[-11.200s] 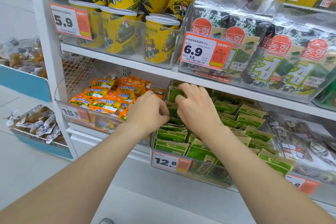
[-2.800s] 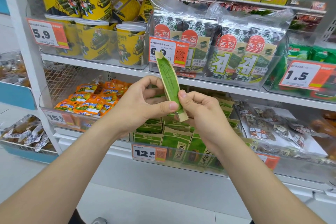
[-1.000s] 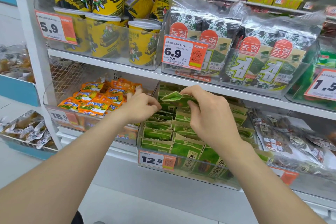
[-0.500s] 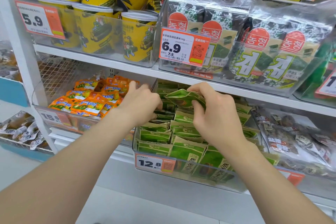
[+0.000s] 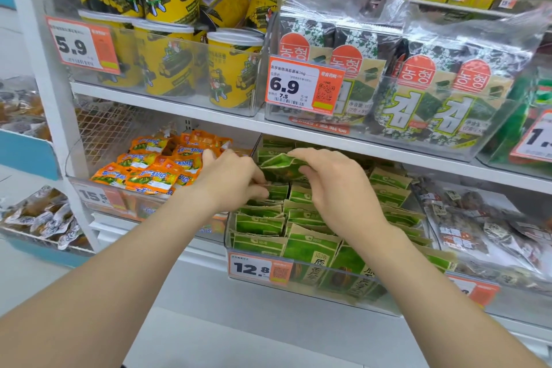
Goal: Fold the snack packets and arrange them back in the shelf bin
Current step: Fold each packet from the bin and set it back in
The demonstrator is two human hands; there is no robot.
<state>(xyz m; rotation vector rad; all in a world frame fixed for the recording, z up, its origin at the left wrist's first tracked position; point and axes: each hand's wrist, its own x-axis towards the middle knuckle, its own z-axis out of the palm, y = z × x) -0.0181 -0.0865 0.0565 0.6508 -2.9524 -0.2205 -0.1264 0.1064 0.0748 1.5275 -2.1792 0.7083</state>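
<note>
1. Fingers (image 5: 301, 155) of the right hand (image 5: 337, 188) clamp a folded green packet (image 5: 279, 166) just above the back rows of the shelf bin (image 5: 331, 293).
2. Left hand (image 5: 230, 182) fingers curl down among the binned packets (image 5: 260, 222); whether they grip one, I cannot tell.

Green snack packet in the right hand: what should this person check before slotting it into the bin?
1. Green foil snack packet pinched in the right hand grip: ok.
2. Packet above the clear plastic shelf bin: ok.
3. Packet folded flat: cannot tell, it looks bulged.
4. Left hand holding a gap open among the standing packets: cannot tell, fingertips hidden.
</note>
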